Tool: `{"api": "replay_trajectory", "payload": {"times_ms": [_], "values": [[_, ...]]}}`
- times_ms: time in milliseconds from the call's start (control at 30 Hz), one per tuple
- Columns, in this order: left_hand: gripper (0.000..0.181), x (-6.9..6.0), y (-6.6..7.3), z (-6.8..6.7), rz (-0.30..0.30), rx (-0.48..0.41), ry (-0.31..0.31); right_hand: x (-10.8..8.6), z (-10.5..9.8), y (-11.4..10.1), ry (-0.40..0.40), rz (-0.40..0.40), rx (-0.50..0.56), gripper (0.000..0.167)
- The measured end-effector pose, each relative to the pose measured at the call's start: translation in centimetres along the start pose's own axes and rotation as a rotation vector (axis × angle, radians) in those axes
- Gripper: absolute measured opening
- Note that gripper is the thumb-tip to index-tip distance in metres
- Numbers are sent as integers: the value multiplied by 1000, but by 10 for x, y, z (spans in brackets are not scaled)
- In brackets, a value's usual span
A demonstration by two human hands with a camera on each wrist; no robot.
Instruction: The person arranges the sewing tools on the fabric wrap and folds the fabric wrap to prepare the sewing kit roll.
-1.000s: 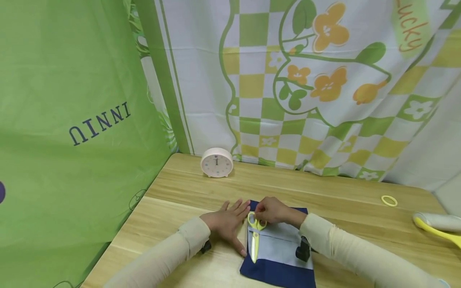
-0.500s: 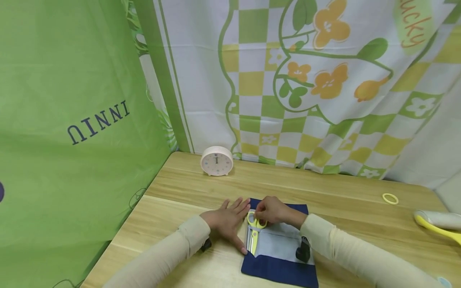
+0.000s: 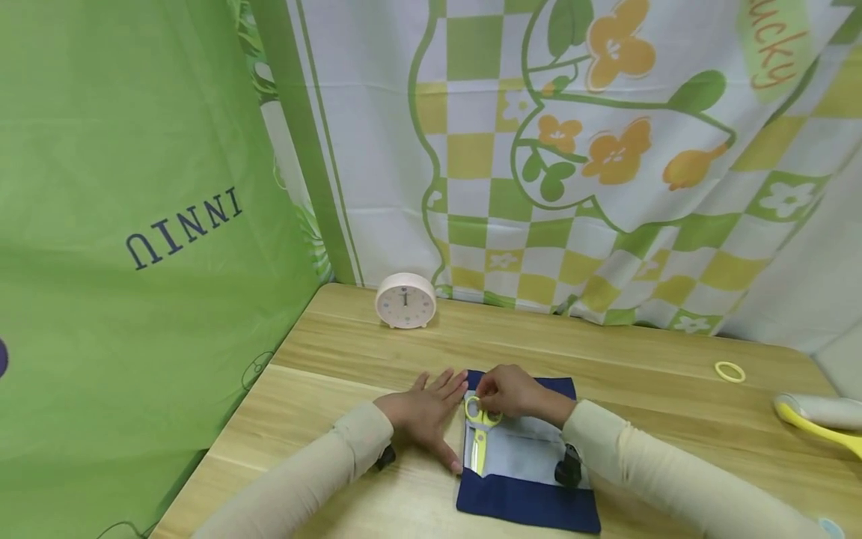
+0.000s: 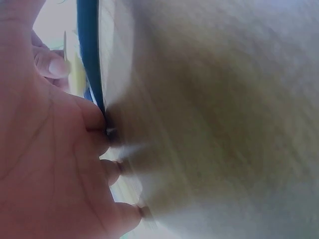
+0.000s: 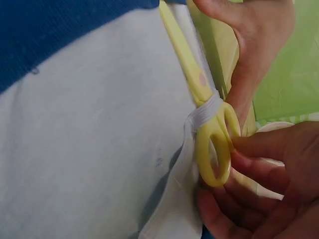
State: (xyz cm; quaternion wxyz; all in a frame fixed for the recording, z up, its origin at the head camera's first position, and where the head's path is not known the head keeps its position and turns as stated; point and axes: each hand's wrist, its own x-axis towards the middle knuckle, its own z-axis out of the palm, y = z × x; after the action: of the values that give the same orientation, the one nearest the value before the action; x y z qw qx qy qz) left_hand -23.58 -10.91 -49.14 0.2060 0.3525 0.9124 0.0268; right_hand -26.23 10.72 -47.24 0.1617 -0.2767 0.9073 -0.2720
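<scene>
A pair of yellow scissors (image 3: 480, 446) lies along the left side of a navy and pale grey cloth case (image 3: 528, 453). A pale band (image 5: 205, 111) crosses the scissors just below the handles, and the blade tip is hidden at the case's navy near flap (image 3: 528, 503). My right hand (image 3: 515, 392) pinches the scissors' handle between thumb and fingers. Spread out, my left hand (image 3: 428, 418) rests at the case's left edge with its fingers straight. In the left wrist view, the left hand's palm (image 4: 50, 149) covers much of the case.
A round pale clock (image 3: 405, 302) stands at the back of the wooden table (image 3: 350, 359). To the right lie a yellow ring (image 3: 729, 372) and a white roller with a yellow handle (image 3: 821, 428). A patterned curtain (image 3: 539, 187) hangs behind, and a green cloth (image 3: 155, 337) hangs on the left.
The scissors' tip, earlier lying over the navy flap, is now covered by it. The near end of the case has shifted slightly right. Both hands have stayed nearly in place.
</scene>
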Motion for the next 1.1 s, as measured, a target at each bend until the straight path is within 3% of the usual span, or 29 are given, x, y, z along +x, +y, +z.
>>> {"api": "replay_trajectory", "payload": {"times_ms": [133, 300, 433, 533, 633, 733, 900, 1000, 1100], "values": [[135, 3, 1, 0, -7, 1, -4, -3, 1, 2, 47, 0, -7, 11], [133, 7, 4, -2, -6, 13, 2, -6, 1, 8, -3, -55, -15, 8], [131, 8, 5, -4, -9, 19, -2, -15, -8, 14, -46, -126, -14, 28], [127, 8, 7, -7, -10, 17, 19, -30, -23, 16, 22, -181, -43, 38], [121, 7, 10, -10, 29, -20, 71, -55, -51, 22, 134, -225, -77, 31], [118, 8, 13, -12, 115, -61, 109, -87, -86, 35, 178, -220, -102, 21], [122, 11, 17, -9, 217, -121, 66, -150, -128, 76, 128, -135, -232, 17], [125, 13, 16, -6, 226, -177, 26, -187, -134, 107, 66, -63, -285, 15], [128, 15, 13, -4, 220, -159, 24, -221, -133, 135, -2, 37, -310, 9]]}}
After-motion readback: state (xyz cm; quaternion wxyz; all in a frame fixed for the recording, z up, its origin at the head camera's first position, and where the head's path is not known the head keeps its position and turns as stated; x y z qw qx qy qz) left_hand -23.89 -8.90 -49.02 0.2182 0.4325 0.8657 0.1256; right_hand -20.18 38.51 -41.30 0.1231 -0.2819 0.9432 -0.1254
